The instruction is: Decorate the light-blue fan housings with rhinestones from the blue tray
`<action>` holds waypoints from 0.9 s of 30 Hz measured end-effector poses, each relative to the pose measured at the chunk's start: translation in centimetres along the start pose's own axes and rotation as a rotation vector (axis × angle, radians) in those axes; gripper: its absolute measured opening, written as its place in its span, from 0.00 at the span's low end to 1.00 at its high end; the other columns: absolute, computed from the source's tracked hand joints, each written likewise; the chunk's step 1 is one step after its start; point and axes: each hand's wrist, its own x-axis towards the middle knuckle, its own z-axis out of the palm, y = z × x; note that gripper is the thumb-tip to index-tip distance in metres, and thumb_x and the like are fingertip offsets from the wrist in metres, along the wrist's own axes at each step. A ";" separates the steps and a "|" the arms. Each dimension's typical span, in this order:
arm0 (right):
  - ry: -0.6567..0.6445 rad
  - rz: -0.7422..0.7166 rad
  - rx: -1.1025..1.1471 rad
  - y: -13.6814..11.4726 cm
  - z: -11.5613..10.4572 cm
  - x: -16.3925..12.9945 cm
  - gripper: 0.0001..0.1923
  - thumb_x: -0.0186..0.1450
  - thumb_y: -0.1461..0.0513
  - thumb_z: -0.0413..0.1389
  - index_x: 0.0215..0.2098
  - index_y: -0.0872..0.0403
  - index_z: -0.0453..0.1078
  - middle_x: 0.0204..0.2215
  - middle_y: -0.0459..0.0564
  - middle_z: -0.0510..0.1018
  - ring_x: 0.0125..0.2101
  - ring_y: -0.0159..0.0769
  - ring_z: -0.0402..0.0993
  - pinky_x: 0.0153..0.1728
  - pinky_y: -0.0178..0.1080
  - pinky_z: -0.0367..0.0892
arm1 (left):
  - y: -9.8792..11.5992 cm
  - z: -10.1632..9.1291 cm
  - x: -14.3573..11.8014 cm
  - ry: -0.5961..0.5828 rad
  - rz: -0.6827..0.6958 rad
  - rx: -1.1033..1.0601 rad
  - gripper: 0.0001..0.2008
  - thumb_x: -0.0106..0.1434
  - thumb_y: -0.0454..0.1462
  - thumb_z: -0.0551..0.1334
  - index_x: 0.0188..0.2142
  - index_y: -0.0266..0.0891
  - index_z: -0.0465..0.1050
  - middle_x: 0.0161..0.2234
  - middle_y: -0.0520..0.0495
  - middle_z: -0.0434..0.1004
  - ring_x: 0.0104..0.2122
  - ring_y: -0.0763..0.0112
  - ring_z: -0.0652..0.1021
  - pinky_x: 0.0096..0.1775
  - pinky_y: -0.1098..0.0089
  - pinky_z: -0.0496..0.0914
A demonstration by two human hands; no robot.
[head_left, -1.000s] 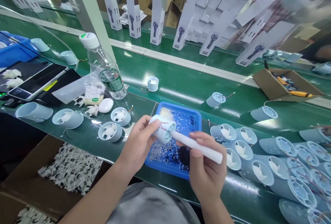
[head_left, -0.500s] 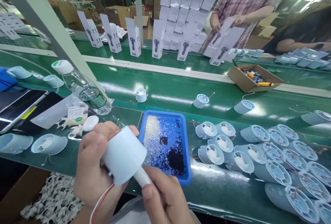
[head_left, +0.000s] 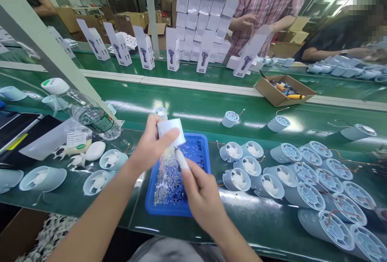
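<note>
The left hand (head_left: 151, 145) is closed around a pale blue, round plastic fan housing (head_left: 171, 132), thumb across its side wall, holding it in the air above the far end of a shallow blue plastic tray (head_left: 157, 207) strewn with tiny clear and dark beads. The right hand (head_left: 203, 197) grips a slim white plastic handle (head_left: 182, 160) in its curled fingers; the handle's upper end meets the underside of the housing. Both hands are shut on their parts, with nothing loose between them.

The housing looks light, stiff and thin-walled, smooth enough to slip, so it is best held around its outer wall and not squeezed hard; thin wires trail from similar housings nearby. The handle is probably rigid and easy to grip along its length.

On the green worktop (head_left: 272, 213) to the right lie many more pale blue fan housings (head_left: 287, 181); a clear plastic water bottle (head_left: 84, 111) lies to the left.
</note>
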 end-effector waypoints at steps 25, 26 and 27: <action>0.432 -0.095 -0.094 7.7 -1.7 0.7 0.07 0.69 0.55 0.49 0.41 0.50 0.62 0.27 0.42 0.66 0.23 0.29 0.64 0.25 0.35 0.63 | -4.9 -1.9 12.7 -0.258 -0.083 1.183 0.23 0.45 0.41 0.68 0.43 0.39 0.74 0.44 0.42 0.77 0.41 0.60 0.76 0.39 0.68 0.69; 0.433 -0.097 -0.100 7.8 -1.7 0.7 0.07 0.69 0.55 0.49 0.41 0.50 0.62 0.27 0.42 0.66 0.23 0.29 0.64 0.25 0.35 0.62 | -4.6 -1.8 12.5 -0.230 -0.079 1.175 0.22 0.45 0.39 0.67 0.42 0.39 0.75 0.42 0.43 0.78 0.39 0.61 0.77 0.38 0.68 0.69; 0.434 -0.096 -0.102 7.8 -1.7 0.7 0.07 0.69 0.55 0.49 0.40 0.50 0.62 0.27 0.42 0.65 0.23 0.29 0.64 0.25 0.35 0.62 | -4.3 -1.6 12.1 -0.186 -0.064 1.156 0.21 0.45 0.37 0.66 0.41 0.38 0.75 0.41 0.43 0.78 0.38 0.61 0.77 0.38 0.68 0.69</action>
